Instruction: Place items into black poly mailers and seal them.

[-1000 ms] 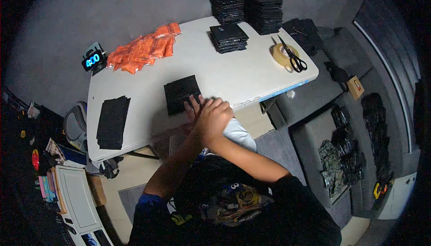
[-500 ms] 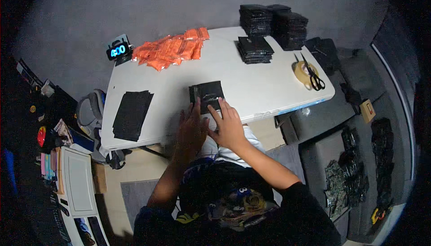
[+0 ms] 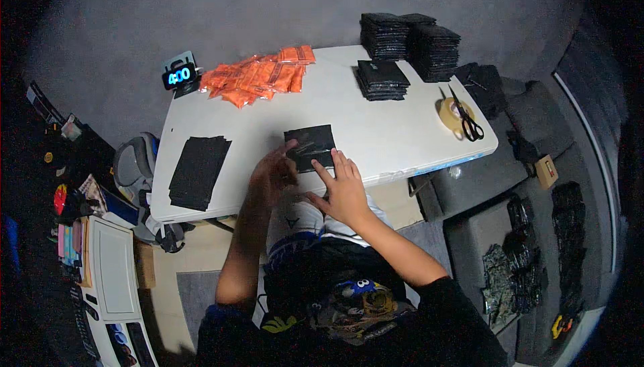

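A flat black plastic packet (image 3: 310,144) with a glossy surface lies near the front edge of the white table (image 3: 376,132), before me. My right hand (image 3: 343,189) is open, its spread fingertips resting on the packet's lower right part. At the packet's left side is my left hand (image 3: 272,172), in shadow; its fingers are apart and curved, with a fingertip by the packet's left edge. Left of it lies a fanned stack of flat black bags (image 3: 199,172). Orange items in clear bags (image 3: 258,77) form a heap at the back left.
Stacks of black packets stand at the back right, a low one (image 3: 382,80) before taller ones (image 3: 435,52). Scissors (image 3: 466,119) lie over a tape roll (image 3: 451,113) at the right. A lit phone on a stand (image 3: 180,77) is at the far left corner. A grey sofa (image 3: 469,172) stands to the right.
My left hand has drawn off the packet to the left, and its fingers have parted. More of the packet's surface now shows. My right hand stays on the packet's lower right.
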Demonstrator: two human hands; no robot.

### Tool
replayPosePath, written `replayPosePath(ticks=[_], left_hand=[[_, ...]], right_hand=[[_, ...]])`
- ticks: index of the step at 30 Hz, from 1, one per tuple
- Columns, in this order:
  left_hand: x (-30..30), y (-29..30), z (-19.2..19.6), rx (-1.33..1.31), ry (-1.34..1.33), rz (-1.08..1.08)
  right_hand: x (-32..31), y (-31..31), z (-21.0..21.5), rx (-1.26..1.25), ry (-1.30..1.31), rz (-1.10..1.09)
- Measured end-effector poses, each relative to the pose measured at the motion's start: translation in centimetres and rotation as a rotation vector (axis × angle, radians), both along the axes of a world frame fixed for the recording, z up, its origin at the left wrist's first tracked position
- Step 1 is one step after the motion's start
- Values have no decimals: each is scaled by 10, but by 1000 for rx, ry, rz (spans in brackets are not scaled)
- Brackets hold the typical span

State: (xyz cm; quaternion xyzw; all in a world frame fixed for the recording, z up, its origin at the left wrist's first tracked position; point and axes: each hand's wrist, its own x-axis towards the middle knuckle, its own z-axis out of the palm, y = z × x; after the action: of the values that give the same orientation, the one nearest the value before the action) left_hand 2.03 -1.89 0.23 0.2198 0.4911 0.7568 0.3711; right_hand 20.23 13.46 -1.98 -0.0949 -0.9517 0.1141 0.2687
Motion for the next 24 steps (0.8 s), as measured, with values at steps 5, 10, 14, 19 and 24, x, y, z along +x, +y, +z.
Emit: replayPosePath(ticks=[5, 10, 14, 19, 24], left_hand=[[6, 9, -10, 144, -298, -179], [9, 11, 0, 32, -151, -168], [16, 10, 31, -195, -47, -63], [8, 7, 19, -201, 248, -56], [13, 9, 31, -200, 122, -99]], right_hand=[[-2, -3, 7, -29, -82, 7], [-2, 2, 1, -19, -49, -6], [-1, 3, 0, 0, -22, -11], [-4, -1, 0, 3, -16, 6], [-3, 2, -1, -3, -25, 5]])
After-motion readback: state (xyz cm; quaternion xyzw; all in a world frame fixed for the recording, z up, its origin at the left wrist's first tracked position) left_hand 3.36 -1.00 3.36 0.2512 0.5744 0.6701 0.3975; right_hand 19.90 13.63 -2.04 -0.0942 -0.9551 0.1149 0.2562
